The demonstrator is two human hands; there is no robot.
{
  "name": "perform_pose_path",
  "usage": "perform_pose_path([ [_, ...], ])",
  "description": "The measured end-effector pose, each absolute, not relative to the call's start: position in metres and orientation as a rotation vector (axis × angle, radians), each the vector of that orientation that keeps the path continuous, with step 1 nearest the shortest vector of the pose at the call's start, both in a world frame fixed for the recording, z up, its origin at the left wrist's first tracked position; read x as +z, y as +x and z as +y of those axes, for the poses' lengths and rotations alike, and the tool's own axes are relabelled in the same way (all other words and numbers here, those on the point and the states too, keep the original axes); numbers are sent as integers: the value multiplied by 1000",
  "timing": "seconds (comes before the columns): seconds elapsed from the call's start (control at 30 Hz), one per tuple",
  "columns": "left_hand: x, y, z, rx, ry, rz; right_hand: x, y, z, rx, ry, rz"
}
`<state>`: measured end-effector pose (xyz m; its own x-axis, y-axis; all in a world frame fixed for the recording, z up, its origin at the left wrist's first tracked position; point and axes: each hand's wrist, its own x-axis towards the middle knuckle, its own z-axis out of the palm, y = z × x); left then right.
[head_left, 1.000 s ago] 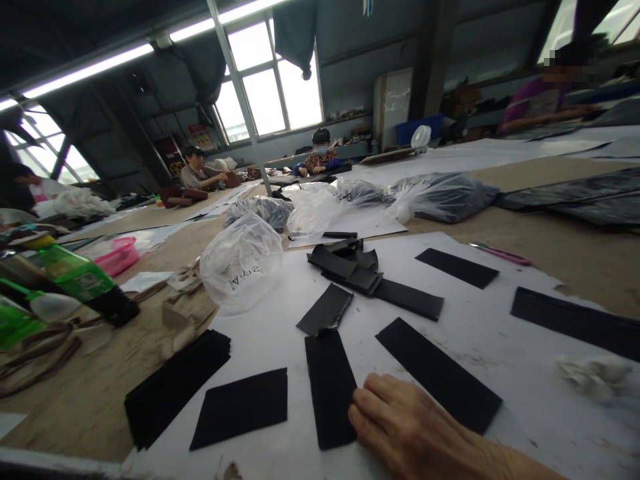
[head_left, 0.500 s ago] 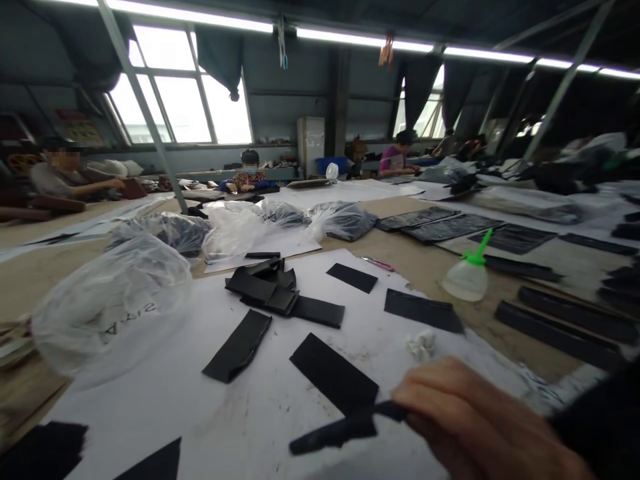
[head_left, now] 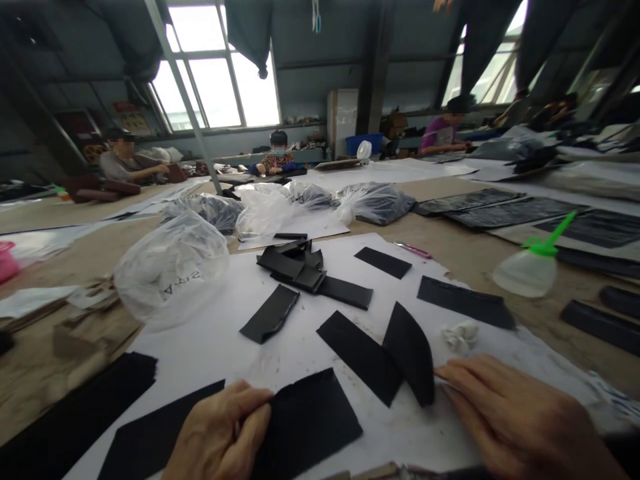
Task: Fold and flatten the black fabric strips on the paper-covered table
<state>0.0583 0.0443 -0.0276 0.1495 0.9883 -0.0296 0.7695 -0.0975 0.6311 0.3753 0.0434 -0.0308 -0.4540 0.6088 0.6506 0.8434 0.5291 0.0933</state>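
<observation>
My left hand (head_left: 225,427) pinches the left edge of a wide black piece (head_left: 310,420), leather-like, low over the white sheet (head_left: 200,333). Between the fingertips of my right hand (head_left: 520,407) is the edge of a smaller black piece (head_left: 411,353), tilted up and bent. It overlaps a flat black strip (head_left: 357,357) in my view. Left of my left hand lies another black piece (head_left: 160,427). A crumpled white wad (head_left: 460,335) sits just beyond my right hand. Farther off is a loose pile of black pieces (head_left: 293,267).
A clear plastic bag (head_left: 173,273) stands at the left. On the right are a squeeze bottle (head_left: 527,270) with a green spout and a pink-handled cutter (head_left: 414,250). Filled plastic bags (head_left: 375,202) lie farther back. Several people sit at work across the table.
My left hand has come into view, holding a wide black piece. The piece in my right hand has turned upright. My view has shifted left and down.
</observation>
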Motion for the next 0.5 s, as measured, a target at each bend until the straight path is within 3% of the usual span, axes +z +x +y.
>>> perform_pose_path([
  [0.27, -58, 54, 46, 779, 2809, 1762, -20, 345, 43, -337, -1090, -2164],
  [0.5, -57, 55, 49, 794, 2920, 1659, -18, 273, 72, 59, -984, -2409],
])
